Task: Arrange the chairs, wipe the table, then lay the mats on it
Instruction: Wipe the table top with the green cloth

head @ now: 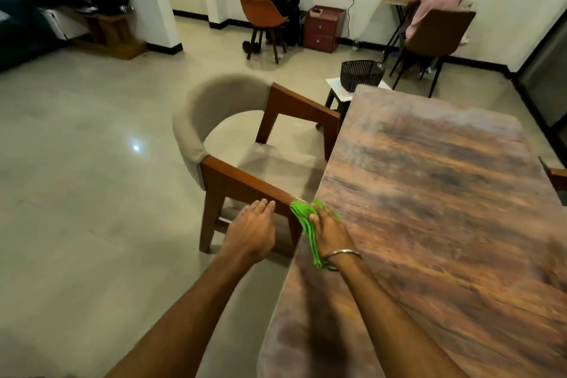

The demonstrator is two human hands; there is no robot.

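Note:
A wooden armchair (pixel 233 144) with a beige padded back and seat stands at the left long edge of the brown wood-grain table (pixel 429 199), its seat partly under the top. My left hand (pixel 251 232) rests palm down on the chair's near wooden armrest, fingers curled over it. My right hand (pixel 329 232), with a metal bangle on the wrist, lies on the table's left edge and holds a folded green cloth (pixel 306 218). No mats are in view.
A black wire basket (pixel 362 74) sits on a small white stool beyond the table's far end. Another chair's edge (pixel 557 176) shows at the right. Two people sit on chairs by the far wall, beside a red drawer cabinet (pixel 323 28). Tiled floor spreads left.

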